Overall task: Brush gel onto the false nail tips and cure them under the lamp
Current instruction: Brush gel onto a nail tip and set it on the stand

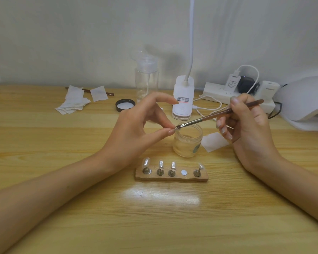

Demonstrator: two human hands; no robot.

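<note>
Head view: a false nail tip [175, 127] is pinched between the thumb and one finger of the left hand [136, 125]. It sits directly above the rim of the open gel jar [188, 142], near the centre of the table [44, 143]. The other left fingers are raised and spread. The right hand [250, 125] grips the brush [218, 116] pen-fashion, and the bristles touch the held tip.

Just beside the jar, toward the near edge, lies the wooden holder [173, 177] with four metal stands [160, 172]. The two outer stands carry clear tips. What the two middle stands carry cannot be made out. One position between stands shows only a bare round disc [184, 172].

A white pad [214, 143] lies flat just right of the jar, partly behind the right hand.

Toward the far edge, from left to right:
- a pile of white wipes [73, 101], lying over a second brown handle [109, 93];
- a black lid [125, 105], inner face up;
- a clear bottle [146, 79];
- the base of a white desk lamp [183, 98], whose neck rises out of frame;
- a power strip [217, 92] with plugs and a white cable.

The curing lamp [305, 103] stands at the right edge.
</note>
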